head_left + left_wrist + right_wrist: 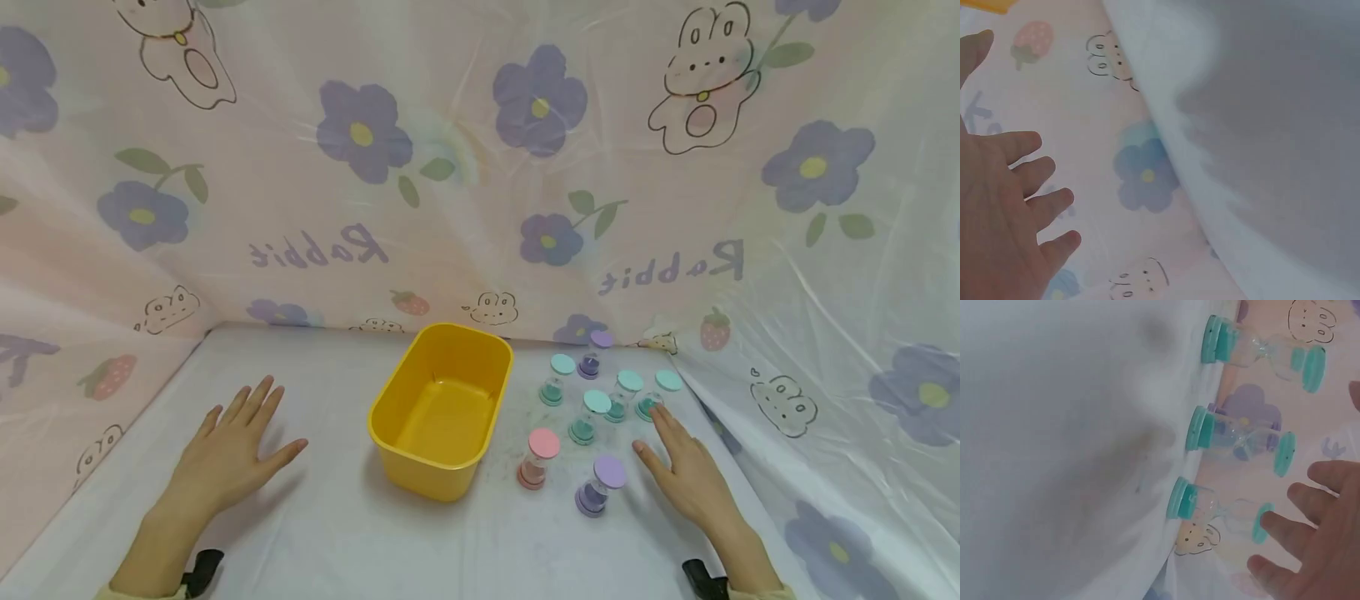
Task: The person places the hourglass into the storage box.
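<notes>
My left hand is spread palm down left of the yellow bin and holds nothing. On the right, my right hand has its fingers extended beside several small hourglasses, its fingertips overlapping the rightmost teal hourglass in the head view. A purple hourglass and a pink hourglass stand nearest the front. Behind them are more teal hourglasses and another purple hourglass. In the right wrist view, teal hourglasses with sand in their lower bulbs stand ahead of the fingers.
White cloth covers the table. A patterned curtain with flowers and rabbits hangs behind the table and along both sides. Around each wrist sits a black strap mount. The bin's inside shows only its yellow floor and walls.
</notes>
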The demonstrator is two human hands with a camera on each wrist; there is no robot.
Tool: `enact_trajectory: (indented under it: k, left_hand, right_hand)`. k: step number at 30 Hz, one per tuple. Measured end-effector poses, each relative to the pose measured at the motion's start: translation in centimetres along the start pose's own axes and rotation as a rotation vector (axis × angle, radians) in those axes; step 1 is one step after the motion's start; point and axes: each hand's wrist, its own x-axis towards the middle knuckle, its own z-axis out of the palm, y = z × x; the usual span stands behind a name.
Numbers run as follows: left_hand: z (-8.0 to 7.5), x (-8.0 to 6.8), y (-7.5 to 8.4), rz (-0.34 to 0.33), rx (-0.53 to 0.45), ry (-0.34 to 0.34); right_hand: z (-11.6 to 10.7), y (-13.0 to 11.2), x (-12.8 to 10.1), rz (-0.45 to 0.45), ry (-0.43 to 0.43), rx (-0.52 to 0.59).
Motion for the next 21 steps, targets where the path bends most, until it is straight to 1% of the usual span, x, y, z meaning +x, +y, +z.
enact_trajectory:
  k: [6,11,17,21]
  left_hand:
    - [-0.6,0.1,1.3,0.052,-0.013,0.058]
    - [-1.2,0.5,2.8,0.097,-0.030,0.104]
    - [-1.8,0.9,4.8,0.152,-0.054,0.126]
    - [-1.8,1.1,6.0,0.194,-0.062,0.136]
  right_hand:
    - [-0.3,-1.1,-0.3,-0.044,0.086,0.072]
    - [-0.4,-2.2,-0.5,-0.088,0.148,0.121]
    - [-0.3,-3.6,-0.8,-0.202,0.236,0.150]
    - [0.0,-4.3,-1.3,-0.267,0.243,0.200]
